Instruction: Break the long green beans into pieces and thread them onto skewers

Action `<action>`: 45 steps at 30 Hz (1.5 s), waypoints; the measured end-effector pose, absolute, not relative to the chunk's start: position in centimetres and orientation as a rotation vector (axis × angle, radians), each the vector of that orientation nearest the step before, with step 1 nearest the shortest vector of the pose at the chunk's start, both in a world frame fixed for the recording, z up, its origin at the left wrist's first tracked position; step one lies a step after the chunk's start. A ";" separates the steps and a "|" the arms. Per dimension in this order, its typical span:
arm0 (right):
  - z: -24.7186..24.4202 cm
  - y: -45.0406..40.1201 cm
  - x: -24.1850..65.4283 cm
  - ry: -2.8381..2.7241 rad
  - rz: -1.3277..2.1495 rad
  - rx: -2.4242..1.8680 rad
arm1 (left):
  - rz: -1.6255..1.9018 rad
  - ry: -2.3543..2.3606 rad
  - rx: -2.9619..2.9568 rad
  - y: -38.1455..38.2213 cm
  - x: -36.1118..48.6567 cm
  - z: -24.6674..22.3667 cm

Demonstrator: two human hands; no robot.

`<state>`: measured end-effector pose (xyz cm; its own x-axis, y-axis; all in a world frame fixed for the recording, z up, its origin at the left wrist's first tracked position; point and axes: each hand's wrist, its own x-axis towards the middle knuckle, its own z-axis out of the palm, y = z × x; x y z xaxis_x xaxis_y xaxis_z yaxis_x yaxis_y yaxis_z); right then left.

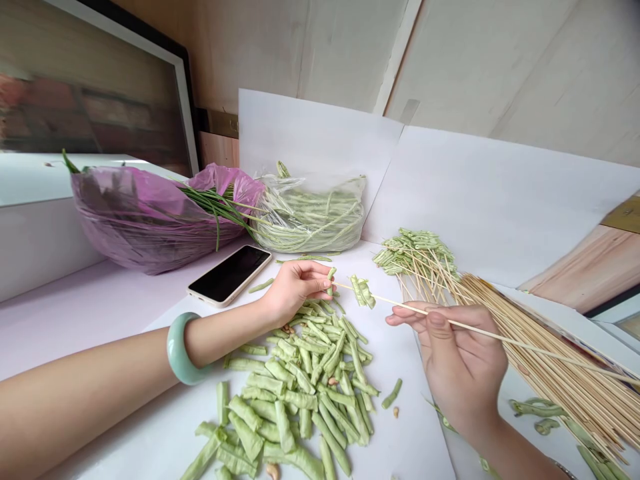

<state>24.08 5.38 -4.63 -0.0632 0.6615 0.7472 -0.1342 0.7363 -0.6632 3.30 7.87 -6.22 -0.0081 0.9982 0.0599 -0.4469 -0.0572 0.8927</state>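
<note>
Between thumb and fingers, my left hand (pixel 296 291) pinches a short piece of green bean (pixel 331 280) at the tip of a bamboo skewer (pixel 480 329). My right hand (pixel 457 360) grips that skewer along its shaft, and its tail runs off to the right. A few bean pieces (pixel 363 292) are threaded side by side near the tip. Below my left hand spreads a pile of cut green bean pieces (pixel 300 380) on white paper, with a few loose beans among them. A pale green bangle (pixel 186 349) circles my left wrist.
Loaded skewers (pixel 417 253) lie stacked at the back right, beside a bundle of bare skewers (pixel 550 353). A phone (pixel 230 275) lies left of centre. Behind stand a purple bag (pixel 145 213) with green stalks and a clear bag of long beans (pixel 315 213). White boards (pixel 320 133) border the back.
</note>
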 end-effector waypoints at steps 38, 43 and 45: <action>-4.9 5.5 23.5 -1.297 1.388 -0.721 | 1.303 0.801 1.288 5.7 4.8 -5.1; -4.6 4.8 23.0 -1.322 1.389 -0.742 | 1.263 0.713 1.189 4.9 5.2 -4.7; -4.5 4.6 22.8 -1.336 1.382 -0.729 | 1.252 0.677 1.152 4.7 5.3 -4.6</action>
